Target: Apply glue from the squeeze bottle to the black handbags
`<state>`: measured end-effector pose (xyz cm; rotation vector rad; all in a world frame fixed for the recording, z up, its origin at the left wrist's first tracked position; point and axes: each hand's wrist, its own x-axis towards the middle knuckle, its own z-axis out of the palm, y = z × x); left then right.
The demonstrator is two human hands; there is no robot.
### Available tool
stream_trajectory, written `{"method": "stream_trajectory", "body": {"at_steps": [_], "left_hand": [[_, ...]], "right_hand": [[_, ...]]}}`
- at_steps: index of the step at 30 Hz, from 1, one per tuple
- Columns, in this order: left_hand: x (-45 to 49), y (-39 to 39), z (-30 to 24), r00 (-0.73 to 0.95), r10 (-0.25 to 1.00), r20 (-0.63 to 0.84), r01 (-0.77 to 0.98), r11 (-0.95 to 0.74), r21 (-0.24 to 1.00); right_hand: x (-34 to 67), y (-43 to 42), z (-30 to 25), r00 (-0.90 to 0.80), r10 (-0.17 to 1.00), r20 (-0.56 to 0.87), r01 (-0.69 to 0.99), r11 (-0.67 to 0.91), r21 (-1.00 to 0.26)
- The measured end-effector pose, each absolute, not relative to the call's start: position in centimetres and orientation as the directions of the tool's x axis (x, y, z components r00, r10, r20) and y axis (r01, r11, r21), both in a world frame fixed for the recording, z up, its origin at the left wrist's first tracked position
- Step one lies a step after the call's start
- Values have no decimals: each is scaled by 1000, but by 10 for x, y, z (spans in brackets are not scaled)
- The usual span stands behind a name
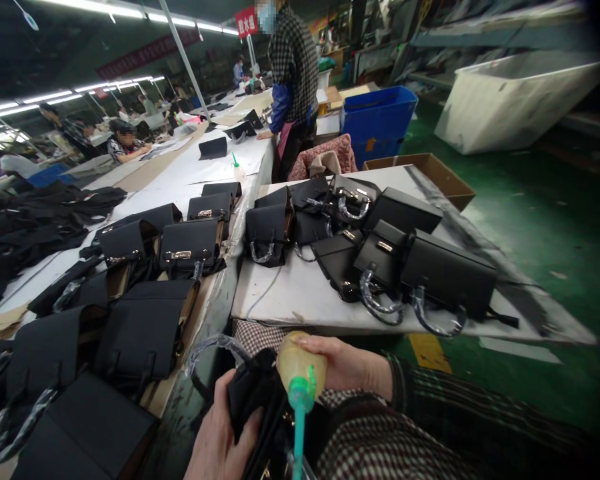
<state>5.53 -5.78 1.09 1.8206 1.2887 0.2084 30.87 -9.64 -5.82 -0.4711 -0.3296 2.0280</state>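
At the bottom of the view my right hand (343, 365) is closed round a yellowish squeeze bottle (300, 370) whose green nozzle (299, 417) points down. My left hand (220, 433) grips a black handbag (260, 407) held in my lap, thumb pressed on its leather edge. The nozzle tip reaches down to the bag's opening. A plastic-wrapped handle (213, 347) arcs up from the bag.
Several finished black handbags (395, 260) lie on the white table (300, 300) ahead; more bags (140, 320) crowd the long bench at left. A person in a checked shirt (293, 73) stands beyond, near a blue bin (377, 120) and a cardboard box (447, 177). Green floor lies to the right.
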Motion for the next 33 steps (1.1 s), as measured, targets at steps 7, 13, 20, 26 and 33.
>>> {"method": "stream_trajectory", "body": {"at_steps": [7, 13, 20, 26, 33], "left_hand": [[49, -73, -2, 352, 898, -263, 738, -94, 668], [51, -89, 1, 296, 920, -255, 745, -55, 665], [61, -87, 31, 428, 844, -322, 689, -73, 721], [57, -88, 33, 397, 854, -337, 699, -43, 714], [55, -81, 31, 451, 826, -339, 664, -56, 746]], "right_hand": [[328, -104, -62, -428, 872, -236, -711, -486, -508], [346, -122, -53, -498, 829, -255, -628, -547, -554], [327, -127, -66, -415, 836, -360, -719, -544, -433], [323, -134, -69, -410, 823, -394, -691, -562, -455], [313, -129, -57, -346, 862, -370, -740, -493, -457]]}}
